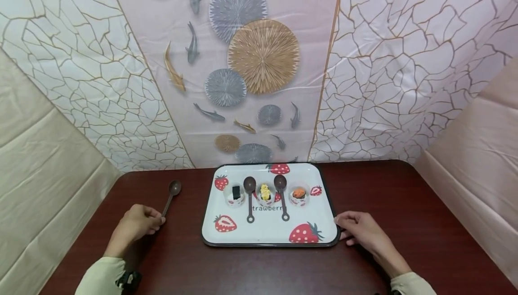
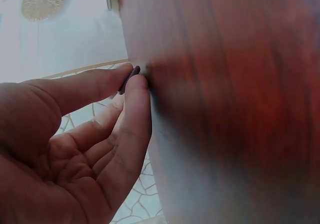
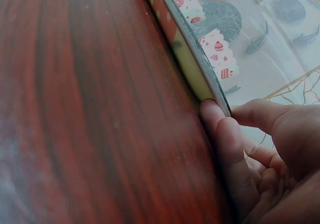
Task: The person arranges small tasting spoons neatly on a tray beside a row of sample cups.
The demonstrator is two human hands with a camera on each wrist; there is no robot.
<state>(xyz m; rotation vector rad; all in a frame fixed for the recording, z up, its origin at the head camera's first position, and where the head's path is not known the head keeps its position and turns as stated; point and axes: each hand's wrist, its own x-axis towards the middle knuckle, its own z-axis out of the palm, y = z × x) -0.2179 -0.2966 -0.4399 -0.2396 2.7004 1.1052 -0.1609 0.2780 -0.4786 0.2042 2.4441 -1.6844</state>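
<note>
At the left of the table, my left hand (image 1: 135, 224) pinches the handle end of a dark brown spoon (image 1: 174, 188), its bowl pointing away from me. The left wrist view catches just the dark handle tip (image 2: 131, 79) between thumb and finger. My right hand (image 1: 361, 228) grips the right front edge of a white strawberry-print tray (image 1: 263, 235), thumb over the rim and fingers against its side (image 3: 192, 77). Two more brown spoons (image 1: 249, 187) (image 1: 280, 183) lie on the tray between three small cups, holding a black piece (image 1: 236, 192), yellow bits (image 1: 265, 192) and an orange piece (image 1: 299, 192).
The dark red wooden table (image 1: 259, 270) runs back to a patterned cloth (image 1: 263, 56) hanging behind it. Beige panels (image 1: 52, 160) slope along both sides. The tray sits near the table's back edge.
</note>
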